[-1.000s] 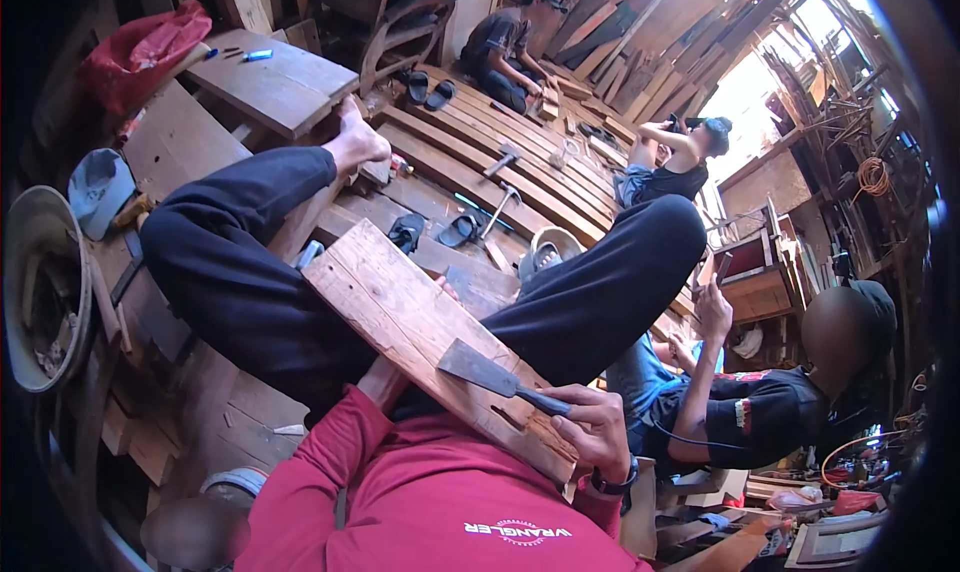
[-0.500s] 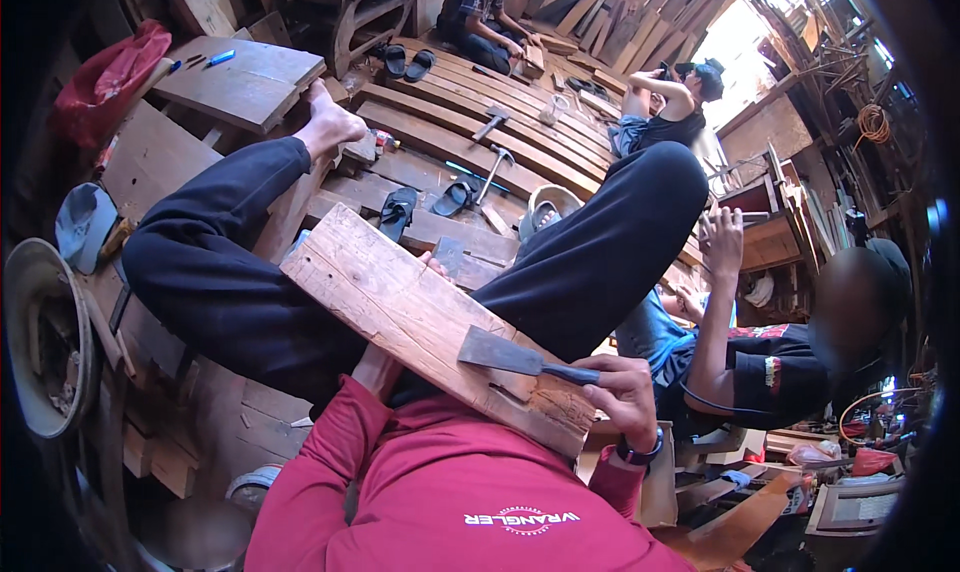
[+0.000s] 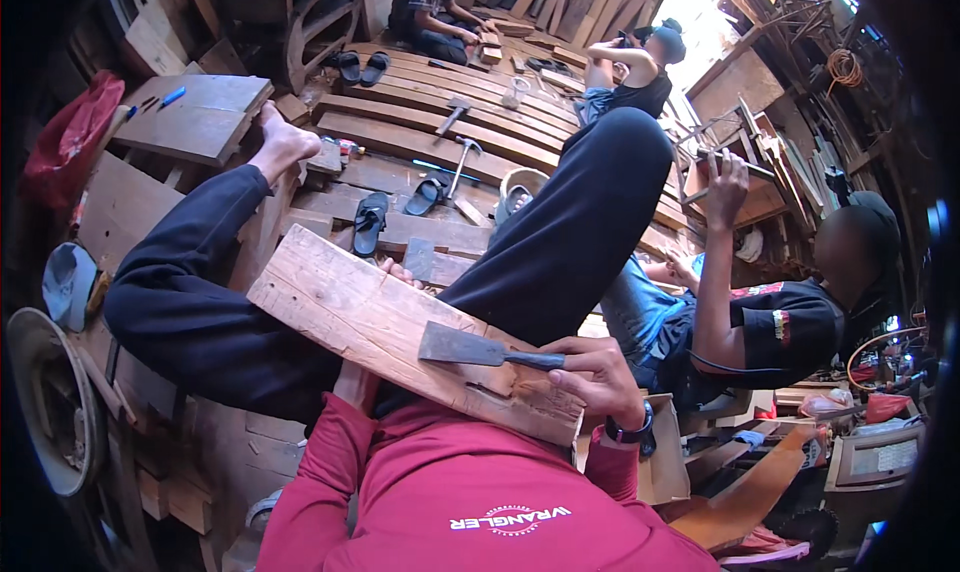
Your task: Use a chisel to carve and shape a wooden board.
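A thick, pale wooden plank (image 3: 345, 307) lies slantwise across my lap, with a dark slot cut near its right end. On top of it rests a chisel (image 3: 460, 346) with a broad, flat grey blade pointing left. My right hand (image 3: 598, 374) is closed around the chisel's dark handle at the plank's right end. My left hand (image 3: 357, 380) reaches beneath the plank from the near side and is mostly hidden. What look like its fingertips curl up at the far edge.
A hammer (image 3: 464, 167), a mallet (image 3: 453, 115) and sandals (image 3: 370, 222) lie on the planks ahead. Close on my right sits a person (image 3: 780, 317) with a hand raised. Two others sit farther off. At left are a round tub (image 3: 50, 402) and a board (image 3: 195, 122) with pens.
The whole view has shifted, so most things sit farther left. The chisel blade has slid slightly leftward along the plank, and my right hand has moved with it.
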Tool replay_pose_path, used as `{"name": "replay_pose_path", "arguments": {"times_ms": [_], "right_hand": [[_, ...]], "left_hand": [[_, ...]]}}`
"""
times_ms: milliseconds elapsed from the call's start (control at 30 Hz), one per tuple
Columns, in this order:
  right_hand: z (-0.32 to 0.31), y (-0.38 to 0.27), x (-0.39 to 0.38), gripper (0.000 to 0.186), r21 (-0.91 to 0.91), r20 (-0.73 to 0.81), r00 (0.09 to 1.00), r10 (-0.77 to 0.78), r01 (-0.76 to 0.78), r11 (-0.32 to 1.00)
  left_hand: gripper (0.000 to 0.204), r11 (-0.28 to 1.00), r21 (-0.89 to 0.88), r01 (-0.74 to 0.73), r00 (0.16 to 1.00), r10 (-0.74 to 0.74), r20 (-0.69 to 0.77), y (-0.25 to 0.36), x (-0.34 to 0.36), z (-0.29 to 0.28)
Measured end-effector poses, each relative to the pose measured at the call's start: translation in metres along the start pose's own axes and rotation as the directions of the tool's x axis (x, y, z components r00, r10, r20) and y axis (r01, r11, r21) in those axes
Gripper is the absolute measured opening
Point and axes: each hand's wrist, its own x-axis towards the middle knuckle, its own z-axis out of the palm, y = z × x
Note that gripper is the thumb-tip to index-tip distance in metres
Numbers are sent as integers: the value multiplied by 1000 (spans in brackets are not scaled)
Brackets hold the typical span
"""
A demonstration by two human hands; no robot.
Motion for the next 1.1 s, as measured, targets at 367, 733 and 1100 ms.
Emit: {"name": "replay_pose_path", "arguments": {"times_ms": [367,733,1100], "right_hand": [[29,-1,22,18,2,88,990,-106,107,994],[-20,6,-11,22,59,25,1000,18,-20,998],[-21,1,-6,22,31,58,998,-24,22,999]], "left_hand": [[40,997,-18,72,985,-68,158,4,10,-43],[39,1000,4,13,999,-12,-52,-4,-1,15],[38,998,-48,-43,989,36,-143,-9,-6,33]]}}
